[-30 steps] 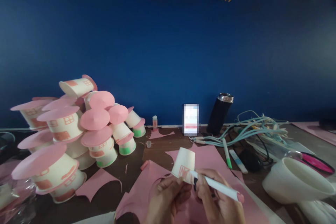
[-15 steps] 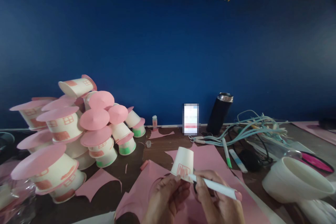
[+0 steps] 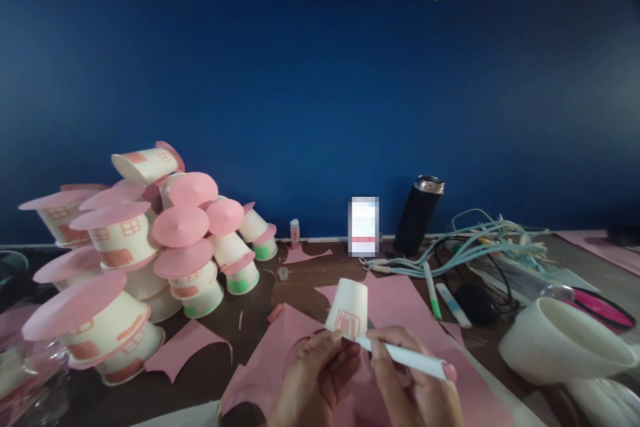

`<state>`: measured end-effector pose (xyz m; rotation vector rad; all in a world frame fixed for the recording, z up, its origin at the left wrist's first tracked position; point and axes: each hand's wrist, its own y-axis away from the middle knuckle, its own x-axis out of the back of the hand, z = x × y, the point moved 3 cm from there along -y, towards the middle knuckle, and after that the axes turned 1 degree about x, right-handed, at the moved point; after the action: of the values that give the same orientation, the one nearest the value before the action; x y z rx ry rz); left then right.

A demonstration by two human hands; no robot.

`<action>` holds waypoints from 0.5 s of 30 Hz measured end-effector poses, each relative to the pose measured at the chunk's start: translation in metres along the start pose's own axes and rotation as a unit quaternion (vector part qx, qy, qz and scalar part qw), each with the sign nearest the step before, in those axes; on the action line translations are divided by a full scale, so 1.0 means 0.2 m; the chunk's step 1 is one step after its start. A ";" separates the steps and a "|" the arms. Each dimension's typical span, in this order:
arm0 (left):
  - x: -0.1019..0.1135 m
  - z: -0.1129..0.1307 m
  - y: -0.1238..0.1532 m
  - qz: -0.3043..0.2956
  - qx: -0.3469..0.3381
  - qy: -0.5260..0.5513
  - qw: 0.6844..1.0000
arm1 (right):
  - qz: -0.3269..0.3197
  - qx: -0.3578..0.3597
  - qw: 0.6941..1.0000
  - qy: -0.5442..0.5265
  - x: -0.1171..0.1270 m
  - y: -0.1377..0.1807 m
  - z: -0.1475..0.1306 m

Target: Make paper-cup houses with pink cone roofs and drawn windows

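My left hand [image 3: 315,377] is closed round the rim of an upturned white paper cup [image 3: 349,307] with a pink door drawn on its side. My right hand [image 3: 407,387] grips a white marker with a pink end [image 3: 407,359], and its tip touches the cup by the drawing. Both hands are low in the middle, above sheets of pink paper [image 3: 395,303] on the dark table.
A pile of paper-cup houses with pink roofs [image 3: 130,260] fills the left. At the back stand a glue stick [image 3: 295,232], a blurred card [image 3: 363,227] and a black flask [image 3: 419,215]. Tangled cables [image 3: 480,247], two markers [image 3: 440,297] and stacked white cups [image 3: 560,340] lie right.
The cup has turned slightly in my left hand and the pink drawing has grown. My right hand and the marker have shifted a little left and down.
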<state>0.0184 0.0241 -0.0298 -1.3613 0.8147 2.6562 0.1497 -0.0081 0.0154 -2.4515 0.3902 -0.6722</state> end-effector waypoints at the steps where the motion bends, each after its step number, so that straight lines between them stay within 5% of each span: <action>1: 0.00 0.00 0.00 -0.001 0.001 0.001 1.000 | -0.006 0.002 1.000 0.004 0.00 0.00 0.00; 15: -0.01 0.01 0.02 -0.015 0.001 -0.005 1.000 | -0.012 -0.005 1.000 0.019 0.02 0.00 0.03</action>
<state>0.0178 0.0227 -0.0256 -1.3467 0.7884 2.6369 0.1552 -0.0070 0.0128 -2.4593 0.3788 -0.7288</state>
